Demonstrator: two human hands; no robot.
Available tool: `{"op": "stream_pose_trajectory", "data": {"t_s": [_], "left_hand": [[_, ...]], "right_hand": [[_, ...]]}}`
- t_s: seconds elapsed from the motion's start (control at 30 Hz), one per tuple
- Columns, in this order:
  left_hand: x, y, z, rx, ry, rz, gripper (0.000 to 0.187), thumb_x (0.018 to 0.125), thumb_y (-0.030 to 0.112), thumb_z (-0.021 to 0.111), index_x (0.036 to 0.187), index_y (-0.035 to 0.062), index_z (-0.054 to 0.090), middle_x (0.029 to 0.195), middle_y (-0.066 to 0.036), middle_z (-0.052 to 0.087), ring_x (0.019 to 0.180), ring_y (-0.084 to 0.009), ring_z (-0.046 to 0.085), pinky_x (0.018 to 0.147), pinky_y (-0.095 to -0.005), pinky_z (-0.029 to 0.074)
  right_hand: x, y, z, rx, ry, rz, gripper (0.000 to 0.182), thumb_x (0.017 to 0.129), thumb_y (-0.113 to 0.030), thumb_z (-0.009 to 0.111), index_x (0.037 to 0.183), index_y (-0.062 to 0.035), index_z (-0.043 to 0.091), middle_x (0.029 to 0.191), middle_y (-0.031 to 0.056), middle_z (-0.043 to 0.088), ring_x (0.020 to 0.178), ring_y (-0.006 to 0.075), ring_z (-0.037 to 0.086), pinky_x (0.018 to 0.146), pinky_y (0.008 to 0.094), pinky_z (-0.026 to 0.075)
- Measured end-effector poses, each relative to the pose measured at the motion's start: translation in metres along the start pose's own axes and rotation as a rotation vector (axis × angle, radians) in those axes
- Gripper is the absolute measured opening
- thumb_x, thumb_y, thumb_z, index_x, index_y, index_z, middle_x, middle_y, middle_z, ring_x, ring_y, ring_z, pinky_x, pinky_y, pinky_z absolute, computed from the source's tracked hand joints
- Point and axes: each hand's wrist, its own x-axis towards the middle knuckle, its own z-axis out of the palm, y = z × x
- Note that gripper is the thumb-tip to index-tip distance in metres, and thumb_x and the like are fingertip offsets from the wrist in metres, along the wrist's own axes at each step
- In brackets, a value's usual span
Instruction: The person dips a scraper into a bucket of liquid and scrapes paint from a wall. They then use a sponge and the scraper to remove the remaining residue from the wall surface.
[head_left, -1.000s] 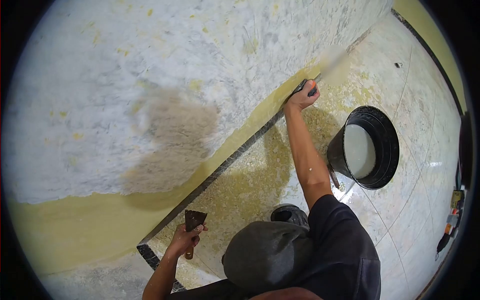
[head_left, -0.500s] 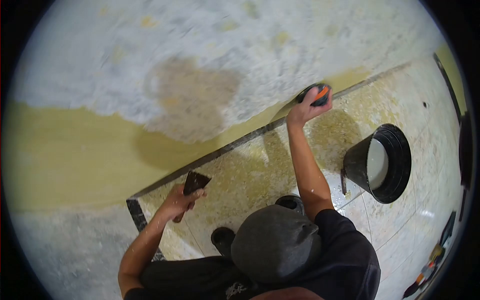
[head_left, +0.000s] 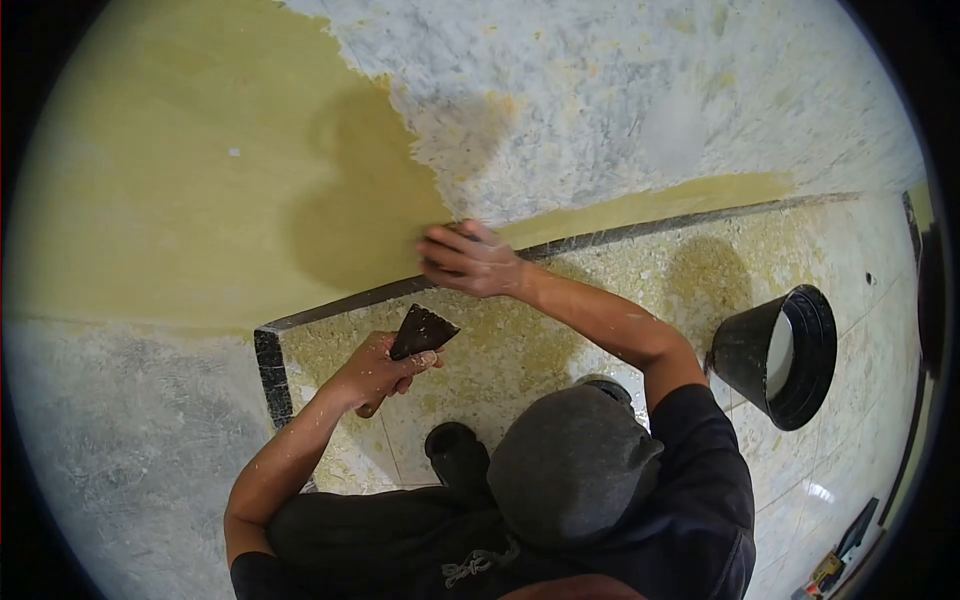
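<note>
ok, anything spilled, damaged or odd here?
Two things: the wall's yellow coating ends raggedly against patchy white, so the surface looks damaged; and yellowish-white flakes litter the floor along its base, whereas beyond the bucket it looks cleaner.

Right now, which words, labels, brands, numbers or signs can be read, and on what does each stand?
None can be read.
Pale marking on the dark clothing: too blurred.
Yellow-marked item at lower right: too small.
Scraper and black bucket: no lettering visible.
</note>
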Motion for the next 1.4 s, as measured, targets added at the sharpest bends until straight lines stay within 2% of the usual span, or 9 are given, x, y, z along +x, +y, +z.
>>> {"op": "stream_pose_trajectory", "data": {"t_s": [0.17, 0.33, 0.53, 0.73, 0.8, 0.9, 1.1, 1.2, 1.4], "left_hand": [[0.003, 0.008, 0.003, 0.030, -0.006, 0.021, 0.027, 0.087, 0.032, 0.066, 0.094, 0.0061, 0.068, 0.055, 0.002, 0.052, 0.049, -0.0063, 0.048, 0.046, -0.0234, 0.036], [0.006, 0.021, 0.008, -0.018, 0.016, 0.095, 0.026, 0.087, 0.027, 0.066, 0.100, 0.0047, 0.066, 0.077, -0.001, 0.065, 0.049, -0.0058, 0.048, 0.044, -0.0221, 0.038], [0.015, 0.014, 0.010, -0.039, -0.014, 0.032, 0.025, 0.087, 0.022, 0.066, 0.105, 0.0051, 0.064, 0.086, -0.002, 0.067, 0.049, -0.0061, 0.049, 0.044, -0.0220, 0.040], [0.030, 0.036, 0.024, -0.013, 0.028, 0.002, 0.026, 0.086, 0.019, 0.067, 0.105, 0.0019, 0.062, 0.086, -0.007, 0.067, 0.047, -0.0065, 0.048, 0.042, -0.0218, 0.039], [0.035, 0.047, 0.031, 0.000, 0.007, 0.002, 0.025, 0.087, 0.018, 0.066, 0.105, 0.0018, 0.061, 0.086, -0.007, 0.067, 0.046, -0.0066, 0.048, 0.041, -0.0218, 0.039], [0.041, 0.048, 0.035, 0.021, -0.003, -0.024, 0.023, 0.088, 0.018, 0.065, 0.106, 0.0027, 0.062, 0.087, -0.006, 0.067, 0.046, -0.0064, 0.048, 0.041, -0.0218, 0.038], [0.056, 0.051, 0.045, 0.063, 0.004, -0.059, 0.019, 0.088, 0.018, 0.065, 0.100, 0.0036, 0.063, 0.086, -0.005, 0.068, 0.045, -0.0067, 0.048, 0.040, -0.0223, 0.038], [0.065, 0.059, 0.051, 0.075, -0.008, -0.060, 0.017, 0.088, 0.018, 0.064, 0.098, 0.0038, 0.063, 0.085, -0.005, 0.068, 0.045, -0.0071, 0.049, 0.040, -0.0224, 0.038], [0.067, 0.079, 0.059, 0.052, -0.036, -0.018, 0.019, 0.088, 0.016, 0.064, 0.101, 0.0026, 0.061, 0.085, -0.008, 0.068, 0.045, -0.0079, 0.049, 0.040, -0.0228, 0.039]], "right_hand": [[0.012, -0.015, 0.027, -0.110, -0.110, -0.133, 0.021, 0.075, -0.018, 0.062, 0.095, -0.0183, 0.067, 0.132, 0.0026, 0.049, 0.129, 0.0246, 0.041, 0.107, 0.0392, 0.033], [-0.056, 0.008, 0.017, 0.054, -0.482, -0.381, 0.021, 0.073, -0.021, 0.059, 0.094, -0.0187, 0.064, 0.123, 0.0031, 0.052, 0.126, 0.0237, 0.042, 0.112, 0.0406, 0.028], [-0.158, 0.041, -0.069, -0.346, -0.028, 0.149, 0.017, 0.076, -0.027, 0.065, 0.092, -0.0237, 0.061, 0.116, 0.0041, 0.052, 0.115, 0.0232, 0.047, 0.086, 0.0405, 0.040], [-0.187, 0.066, -0.089, -0.281, 0.723, 0.629, 0.045, 0.088, -0.042, 0.060, 0.119, -0.0140, 0.042, 0.130, 0.0162, 0.037, 0.119, 0.0358, 0.038, 0.098, 0.0497, 0.033], [-0.185, 0.074, -0.105, -0.372, 0.784, 0.828, 0.046, 0.094, -0.043, 0.050, 0.119, -0.0057, 0.038, 0.126, 0.0137, 0.038, 0.118, 0.0291, 0.038, 0.100, 0.0450, 0.032], [-0.185, 0.097, -0.124, 0.086, 1.418, 1.131, 0.039, 0.099, -0.039, 0.040, 0.113, -0.0034, 0.038, 0.102, 0.0061, 0.040, 0.098, 0.0146, 0.042, 0.093, 0.0297, 0.033], [-0.139, 0.071, -0.133, 0.003, 1.409, 1.464, 0.046, 0.100, -0.035, 0.038, 0.128, 0.0003, 0.035, 0.120, 0.0124, 0.041, 0.112, 0.0213, 0.042, 0.102, 0.0340, 0.030], [-0.106, 0.046, -0.100, -0.100, 1.156, 1.334, 0.071, 0.094, -0.036, 0.049, 0.143, 0.0000, 0.014, 0.140, 0.0162, 0.022, 0.127, 0.0310, 0.028, 0.110, 0.0422, 0.019], [-0.139, 0.112, -0.134, -0.030, 1.741, 1.436, 0.070, 0.089, -0.024, 0.062, 0.138, 0.0020, 0.018, 0.131, 0.0187, 0.034, 0.118, 0.0260, 0.039, 0.099, 0.0362, 0.035]]}}
